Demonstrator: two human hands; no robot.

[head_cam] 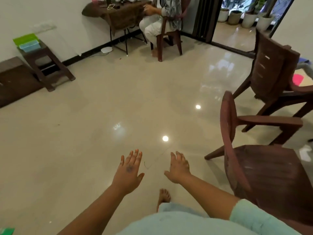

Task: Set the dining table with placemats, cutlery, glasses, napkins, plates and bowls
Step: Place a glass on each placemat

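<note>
While both hands, left hand (129,170) and right hand (178,167), hang empty with fingers spread over the floor (101,116), no tableware shows; green and blue mats (28,42) on the stool (49,65) look light and floppy, probably best lifted by two edges

The glossy beige tiled floor (101,116) was pale, the moulded plastic chairs (264,170) dark brown, the wearer's sleeve (250,216) mint green, the flat boxes (28,41) lime and blue.

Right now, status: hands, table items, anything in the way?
Left hand open, empty. Right hand open, empty. No dining table or tableware in view; green and blue items on far stool. Brown chair close by right arm.
</note>
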